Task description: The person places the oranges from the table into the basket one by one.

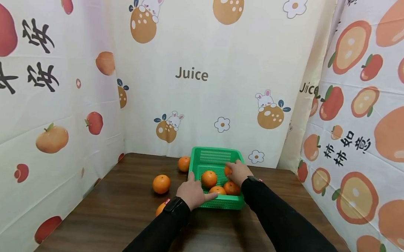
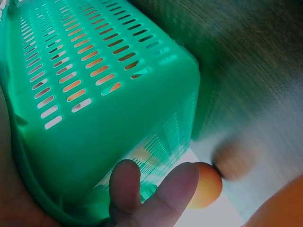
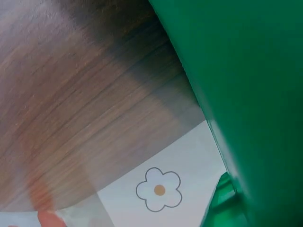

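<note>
A green plastic basket (image 1: 224, 204) with slotted walls stands on the table with several oranges inside, among them one orange (image 1: 209, 179) at the left and another (image 1: 232, 188) at the front right. My left hand (image 1: 192, 192) rests on the basket's near left corner, index finger straight along the left side and thumb stretched over the front rim. In the left wrist view, two fingertips (image 2: 125, 182) show outside the basket wall (image 2: 142, 118). Over the basket's right side, my right hand (image 1: 239, 171) holds an orange (image 1: 227, 170), partly hidden by its fingers. The right wrist view shows only the basket's outer wall (image 3: 251, 85), not the hand.
Left of the basket on the brown wooden table (image 1: 126, 197) lie an orange (image 1: 184, 164) at the back, another (image 1: 161, 184) in the middle, and a third (image 1: 160, 208) partly behind the left wrist. Printed cloth (image 1: 202, 103) encloses the table's back and sides.
</note>
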Demonstrator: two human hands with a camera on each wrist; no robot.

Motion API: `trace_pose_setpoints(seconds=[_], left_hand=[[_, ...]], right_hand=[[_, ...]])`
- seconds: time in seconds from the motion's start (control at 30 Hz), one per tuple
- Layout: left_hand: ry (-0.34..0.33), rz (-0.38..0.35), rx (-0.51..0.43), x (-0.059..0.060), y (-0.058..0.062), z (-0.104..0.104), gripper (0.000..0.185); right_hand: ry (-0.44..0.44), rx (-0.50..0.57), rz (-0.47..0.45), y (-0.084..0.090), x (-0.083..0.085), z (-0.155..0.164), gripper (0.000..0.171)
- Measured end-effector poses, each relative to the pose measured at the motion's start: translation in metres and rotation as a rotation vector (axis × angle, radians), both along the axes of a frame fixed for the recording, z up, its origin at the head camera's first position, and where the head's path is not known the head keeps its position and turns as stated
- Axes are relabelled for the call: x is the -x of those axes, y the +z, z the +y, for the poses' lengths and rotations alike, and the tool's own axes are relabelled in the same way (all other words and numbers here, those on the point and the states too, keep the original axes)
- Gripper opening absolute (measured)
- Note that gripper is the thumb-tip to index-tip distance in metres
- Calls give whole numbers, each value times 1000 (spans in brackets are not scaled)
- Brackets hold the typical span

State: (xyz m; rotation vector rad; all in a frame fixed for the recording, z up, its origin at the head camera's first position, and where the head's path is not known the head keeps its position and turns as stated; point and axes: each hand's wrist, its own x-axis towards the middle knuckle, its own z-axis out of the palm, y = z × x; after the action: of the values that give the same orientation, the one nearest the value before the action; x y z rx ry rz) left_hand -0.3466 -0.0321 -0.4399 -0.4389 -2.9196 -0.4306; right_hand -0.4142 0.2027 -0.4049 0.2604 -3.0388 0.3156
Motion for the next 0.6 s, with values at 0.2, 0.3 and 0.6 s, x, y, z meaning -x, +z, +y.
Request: trace_pose_setpoints(seconds=[0.2,0.3,0.6], left_hand=[[-7,-12,-3,0,1,-1,101],[-6,-17,-4,1,0,0,101],[4,-14,-31,1,-2,0,95]], right_hand=[[1,-42,35,-13,6,2,60],[1,-46,32,-15,6,2,60],[16,-92,51,-18,4,1,55]])
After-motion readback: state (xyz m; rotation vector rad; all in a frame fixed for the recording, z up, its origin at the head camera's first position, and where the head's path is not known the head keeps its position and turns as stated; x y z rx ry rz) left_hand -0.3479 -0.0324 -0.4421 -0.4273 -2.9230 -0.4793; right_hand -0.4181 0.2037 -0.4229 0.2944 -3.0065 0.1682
